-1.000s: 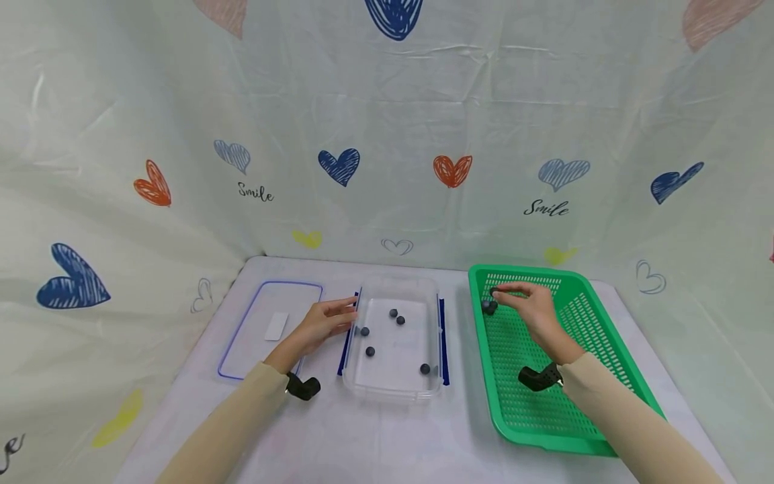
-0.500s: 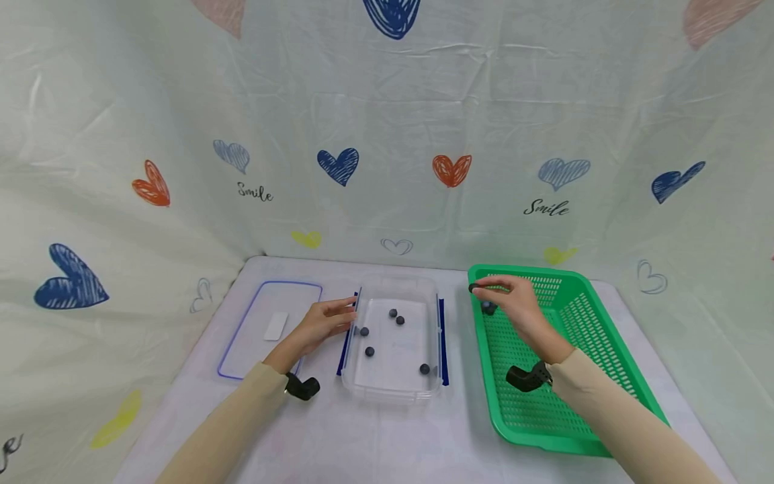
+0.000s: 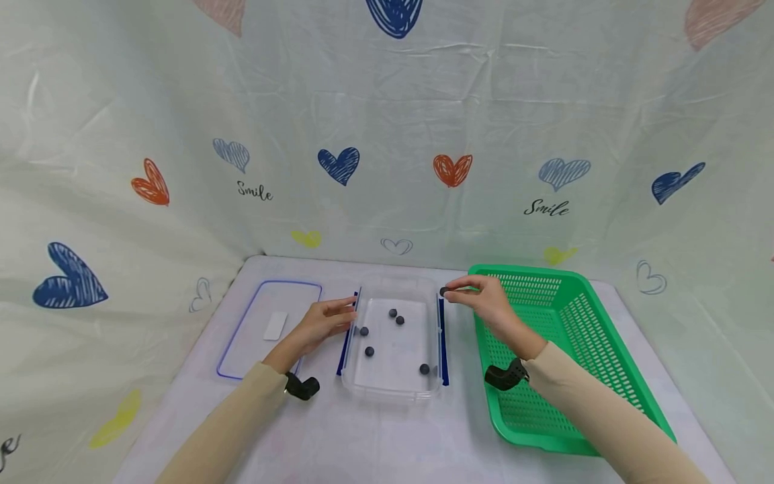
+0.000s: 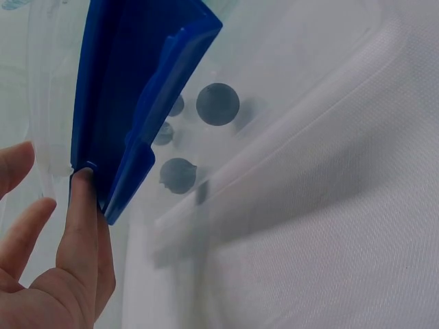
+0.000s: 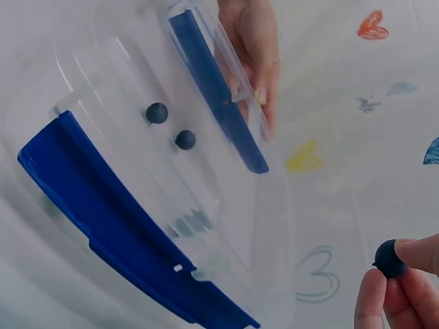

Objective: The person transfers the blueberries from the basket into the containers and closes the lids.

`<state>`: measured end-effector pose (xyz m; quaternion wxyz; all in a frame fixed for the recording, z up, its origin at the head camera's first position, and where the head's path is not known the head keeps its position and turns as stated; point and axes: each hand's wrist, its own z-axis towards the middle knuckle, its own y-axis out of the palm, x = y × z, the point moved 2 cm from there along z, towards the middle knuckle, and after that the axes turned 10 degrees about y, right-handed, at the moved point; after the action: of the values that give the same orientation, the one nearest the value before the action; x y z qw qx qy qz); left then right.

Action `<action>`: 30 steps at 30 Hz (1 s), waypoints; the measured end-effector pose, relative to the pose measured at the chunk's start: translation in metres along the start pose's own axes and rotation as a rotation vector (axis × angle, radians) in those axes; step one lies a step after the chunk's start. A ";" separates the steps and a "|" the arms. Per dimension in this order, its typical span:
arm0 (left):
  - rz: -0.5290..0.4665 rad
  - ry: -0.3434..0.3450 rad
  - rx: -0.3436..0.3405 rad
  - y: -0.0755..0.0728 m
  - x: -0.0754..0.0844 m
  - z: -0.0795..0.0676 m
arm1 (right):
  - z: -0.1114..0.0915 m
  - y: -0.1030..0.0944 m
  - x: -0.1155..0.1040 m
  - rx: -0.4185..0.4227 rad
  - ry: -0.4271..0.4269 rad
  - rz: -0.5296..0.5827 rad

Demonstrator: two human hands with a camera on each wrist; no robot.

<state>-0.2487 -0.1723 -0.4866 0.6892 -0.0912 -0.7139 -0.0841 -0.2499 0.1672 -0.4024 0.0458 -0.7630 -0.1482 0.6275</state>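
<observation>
My right hand pinches a blueberry between thumb and fingertips, just right of the far right corner of a clear plastic container. Inside that container lie several blueberries, spread over its floor. My left hand is at the container's left side. Its fairly straight fingers touch the blue side latch in the left wrist view, and the thumb stands apart. Under my right forearm stands a green perforated basket; my hand covers its far left part.
A clear lid with a blue rim lies flat on the left, with a small white rectangle on it. Another blue latch hangs on the container's right side. A heart-printed sheet hangs behind the white-covered table.
My right hand has carried the blueberry left from over the basket, across its rim, to the container's right edge. My left hand has stayed in place.
</observation>
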 end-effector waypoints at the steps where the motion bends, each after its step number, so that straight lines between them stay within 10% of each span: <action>1: -0.002 -0.002 0.000 0.000 0.000 0.000 | 0.001 0.003 0.000 -0.010 0.003 0.004; 30: 0.026 0.008 0.002 0.000 0.001 0.000 | 0.005 0.043 0.009 -0.069 0.007 -0.069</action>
<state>-0.2482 -0.1721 -0.4851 0.6932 -0.0997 -0.7098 -0.0747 -0.2458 0.1281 -0.4233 0.0413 -0.7607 -0.1958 0.6175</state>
